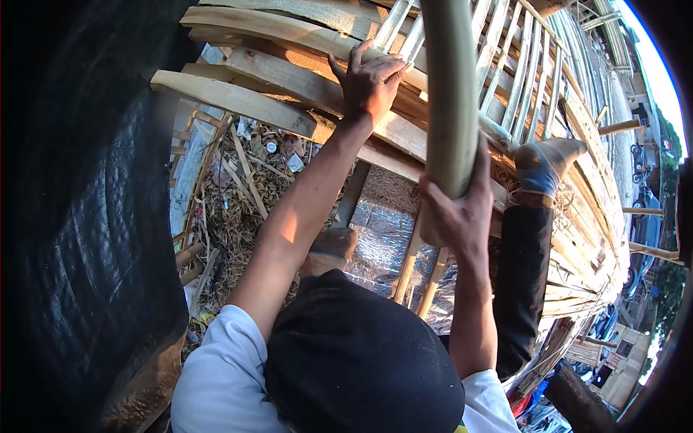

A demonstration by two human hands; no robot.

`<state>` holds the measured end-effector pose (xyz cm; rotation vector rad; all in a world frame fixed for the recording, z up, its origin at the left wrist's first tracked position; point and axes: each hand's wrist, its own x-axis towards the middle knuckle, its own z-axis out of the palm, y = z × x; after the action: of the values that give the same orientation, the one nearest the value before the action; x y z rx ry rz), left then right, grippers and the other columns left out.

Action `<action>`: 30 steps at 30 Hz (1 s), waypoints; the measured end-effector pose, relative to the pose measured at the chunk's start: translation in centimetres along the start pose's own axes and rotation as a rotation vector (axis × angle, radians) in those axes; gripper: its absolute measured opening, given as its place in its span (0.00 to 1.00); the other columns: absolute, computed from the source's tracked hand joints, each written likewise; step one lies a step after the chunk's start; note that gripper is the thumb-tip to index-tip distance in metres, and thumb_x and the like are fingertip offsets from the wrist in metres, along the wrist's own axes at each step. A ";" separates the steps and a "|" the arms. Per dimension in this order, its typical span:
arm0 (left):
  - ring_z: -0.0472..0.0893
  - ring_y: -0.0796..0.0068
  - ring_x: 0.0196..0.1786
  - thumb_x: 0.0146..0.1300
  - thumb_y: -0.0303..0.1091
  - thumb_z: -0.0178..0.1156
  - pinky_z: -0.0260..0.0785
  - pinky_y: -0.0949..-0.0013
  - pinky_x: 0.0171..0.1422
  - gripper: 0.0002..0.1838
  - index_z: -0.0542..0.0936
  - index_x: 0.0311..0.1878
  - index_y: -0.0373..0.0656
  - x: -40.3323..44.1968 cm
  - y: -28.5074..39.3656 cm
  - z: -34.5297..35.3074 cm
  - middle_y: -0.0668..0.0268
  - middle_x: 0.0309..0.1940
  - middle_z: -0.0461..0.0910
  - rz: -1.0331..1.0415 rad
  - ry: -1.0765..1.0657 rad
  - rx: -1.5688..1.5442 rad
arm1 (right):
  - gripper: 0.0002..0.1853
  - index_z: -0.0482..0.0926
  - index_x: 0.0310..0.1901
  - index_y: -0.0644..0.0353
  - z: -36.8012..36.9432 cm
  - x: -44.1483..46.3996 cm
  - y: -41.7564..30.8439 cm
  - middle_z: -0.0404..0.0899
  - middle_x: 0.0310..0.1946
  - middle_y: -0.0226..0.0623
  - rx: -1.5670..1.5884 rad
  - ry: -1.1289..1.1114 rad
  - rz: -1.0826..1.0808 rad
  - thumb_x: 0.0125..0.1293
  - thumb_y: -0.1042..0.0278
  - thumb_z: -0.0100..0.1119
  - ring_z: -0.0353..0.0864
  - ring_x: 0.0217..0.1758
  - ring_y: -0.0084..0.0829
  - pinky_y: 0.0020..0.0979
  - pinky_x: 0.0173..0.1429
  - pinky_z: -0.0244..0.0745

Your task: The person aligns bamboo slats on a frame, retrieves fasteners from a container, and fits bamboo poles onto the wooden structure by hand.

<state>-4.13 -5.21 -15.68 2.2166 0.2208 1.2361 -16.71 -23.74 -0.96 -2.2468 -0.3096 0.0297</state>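
A thick, pale bamboo pole [451, 94] rises from the middle of the view past the top edge. My right hand [465, 209] is wrapped round its lower part. Farther left and higher, my left hand [370, 81] rests on the end of a bamboo frame with slats [503, 68], its fingers bent over a rail; its grip is partly hidden. Stacked wooden planks [289, 79] lie under and beside that hand. The frame lies over the wood, to both sides of the pole.
A booted foot [545, 162] stands on the timber at right, another boot [332, 245] lower down. Littered ground [253, 166] shows below the planks. Dark sheeting [94, 238] hangs at left. Thin poles [642, 211] jut out at right, near parked vehicles [647, 195].
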 end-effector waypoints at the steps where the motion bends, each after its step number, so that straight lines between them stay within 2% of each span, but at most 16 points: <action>1: 0.69 0.68 0.71 0.59 0.44 0.71 0.31 0.18 0.72 0.03 0.88 0.36 0.65 0.0 0.1 0.0 0.86 0.45 0.88 0.010 -0.001 -0.029 | 0.53 0.51 0.77 0.53 -1.1 0.3 -1.5 0.81 0.52 0.56 0.022 0.032 0.010 0.50 0.65 0.69 0.86 0.49 0.48 0.45 0.55 0.81; 3: 0.69 0.68 0.71 0.59 0.44 0.71 0.32 0.18 0.71 0.03 0.88 0.36 0.65 -0.1 0.1 0.2 0.85 0.45 0.88 -0.001 0.005 0.000 | 0.52 0.51 0.77 0.56 -3.1 0.7 -2.9 0.79 0.54 0.57 -0.016 0.126 -0.144 0.51 0.67 0.70 0.85 0.49 0.43 0.43 0.54 0.81; 4: 0.69 0.68 0.71 0.59 0.44 0.71 0.31 0.18 0.72 0.03 0.88 0.36 0.65 0.0 0.1 0.2 0.85 0.45 0.88 0.001 0.004 -0.008 | 0.52 0.51 0.77 0.56 -3.1 0.5 -3.1 0.79 0.54 0.57 -0.019 0.128 -0.145 0.51 0.67 0.70 0.85 0.49 0.43 0.43 0.54 0.81; 6: 0.69 0.68 0.71 0.59 0.44 0.71 0.31 0.19 0.72 0.03 0.88 0.36 0.66 0.1 0.1 0.3 0.85 0.44 0.88 -0.004 0.010 -0.018 | 0.52 0.50 0.77 0.58 -2.7 -0.4 -3.7 0.77 0.55 0.55 0.267 0.149 -0.135 0.52 0.69 0.69 0.83 0.51 0.41 0.40 0.56 0.80; 8: 0.69 0.69 0.71 0.58 0.44 0.71 0.30 0.21 0.73 0.04 0.89 0.37 0.66 -0.1 0.1 0.3 0.85 0.43 0.88 -0.011 0.005 -0.028 | 0.54 0.48 0.77 0.56 -0.3 -1.0 -0.6 0.78 0.55 0.55 -0.025 0.134 -0.226 0.50 0.68 0.69 0.85 0.48 0.44 0.43 0.55 0.81; 9: 0.69 0.69 0.71 0.58 0.44 0.71 0.30 0.21 0.73 0.04 0.89 0.37 0.66 0.0 0.2 0.3 0.85 0.43 0.88 -0.009 0.008 -0.030 | 0.54 0.48 0.78 0.53 0.6 -1.1 -0.1 0.80 0.52 0.57 -0.125 -0.013 0.059 0.49 0.67 0.69 0.86 0.47 0.47 0.44 0.54 0.81; 11: 0.70 0.70 0.70 0.58 0.45 0.71 0.29 0.23 0.74 0.04 0.89 0.38 0.66 0.0 0.2 0.2 0.85 0.42 0.88 -0.068 -0.045 0.001 | 0.53 0.50 0.78 0.51 1.5 -0.8 0.7 0.82 0.49 0.58 -0.101 -0.054 0.137 0.49 0.67 0.69 0.86 0.49 0.49 0.45 0.56 0.81; 13: 0.72 0.71 0.68 0.59 0.46 0.71 0.29 0.24 0.74 0.04 0.90 0.36 0.65 0.0 0.0 0.7 0.86 0.41 0.89 -0.050 0.043 -0.044 | 0.52 0.51 0.77 0.53 0.4 -0.2 -0.3 0.82 0.49 0.56 0.010 0.098 -0.091 0.50 0.67 0.69 0.86 0.50 0.47 0.46 0.55 0.80; 15: 0.70 0.72 0.70 0.63 0.48 0.68 0.30 0.28 0.76 0.07 0.90 0.43 0.66 -0.1 0.3 0.4 0.83 0.45 0.88 -0.053 -0.016 -0.012 | 0.50 0.54 0.76 0.55 -1.9 -0.1 -2.7 0.80 0.52 0.55 0.123 0.162 -0.102 0.50 0.68 0.69 0.85 0.50 0.43 0.42 0.55 0.80; 19: 0.70 0.72 0.70 0.63 0.47 0.68 0.32 0.26 0.75 0.08 0.90 0.43 0.66 -0.1 0.4 0.4 0.82 0.44 0.89 -0.040 -0.023 0.017 | 0.50 0.54 0.76 0.55 -2.4 -0.4 -2.4 0.80 0.52 0.53 0.098 0.185 -0.200 0.50 0.68 0.70 0.85 0.49 0.43 0.42 0.54 0.80; 21: 0.72 0.69 0.69 0.61 0.46 0.70 0.32 0.21 0.72 0.05 0.89 0.39 0.65 0.0 0.1 0.5 0.86 0.43 0.88 -0.010 0.023 -0.006 | 0.50 0.54 0.76 0.55 -0.6 -0.9 -1.2 0.80 0.52 0.53 0.148 0.181 -0.233 0.50 0.68 0.70 0.85 0.49 0.44 0.42 0.53 0.80; 23: 0.71 0.69 0.69 0.61 0.47 0.68 0.32 0.20 0.72 0.06 0.89 0.41 0.67 0.0 0.1 0.2 0.86 0.43 0.88 -0.016 -0.045 0.080 | 0.52 0.52 0.77 0.49 0.8 -1.1 0.4 0.81 0.52 0.58 -0.106 -0.068 0.124 0.49 0.67 0.69 0.85 0.51 0.54 0.48 0.55 0.81; 24: 0.72 0.69 0.69 0.62 0.47 0.68 0.32 0.20 0.72 0.06 0.89 0.41 0.66 -0.1 0.3 0.2 0.85 0.43 0.88 -0.020 -0.034 0.049 | 0.52 0.52 0.77 0.49 0.7 -1.1 0.3 0.81 0.52 0.58 -0.105 -0.064 0.125 0.49 0.67 0.69 0.85 0.51 0.54 0.48 0.55 0.81; 27: 0.73 0.70 0.67 0.61 0.47 0.69 0.34 0.20 0.72 0.06 0.89 0.40 0.65 0.1 0.3 0.2 0.85 0.42 0.88 -0.010 0.007 0.021 | 0.52 0.52 0.77 0.48 -0.5 -0.2 -1.2 0.82 0.51 0.57 0.015 0.010 -0.079 0.49 0.67 0.69 0.85 0.51 0.57 0.47 0.55 0.81; 28: 0.72 0.71 0.69 0.63 0.47 0.68 0.34 0.25 0.75 0.06 0.90 0.41 0.65 0.2 0.8 -0.2 0.83 0.44 0.88 -0.036 -0.019 0.034 | 0.51 0.53 0.76 0.49 -1.7 0.0 -2.9 0.82 0.51 0.56 0.033 0.045 -0.116 0.49 0.68 0.69 0.85 0.51 0.54 0.46 0.55 0.81; 30: 0.72 0.71 0.69 0.62 0.47 0.69 0.33 0.26 0.75 0.06 0.90 0.41 0.65 0.3 0.6 -0.2 0.83 0.44 0.89 -0.039 -0.024 0.021 | 0.50 0.55 0.75 0.51 -3.2 0.4 -4.6 0.81 0.51 0.54 0.040 0.128 -0.217 0.49 0.69 0.70 0.85 0.50 0.49 0.45 0.55 0.80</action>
<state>-4.19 -5.54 -15.05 2.2334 0.2679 1.1906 -16.93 -23.20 4.64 -2.1529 -0.4773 -0.2198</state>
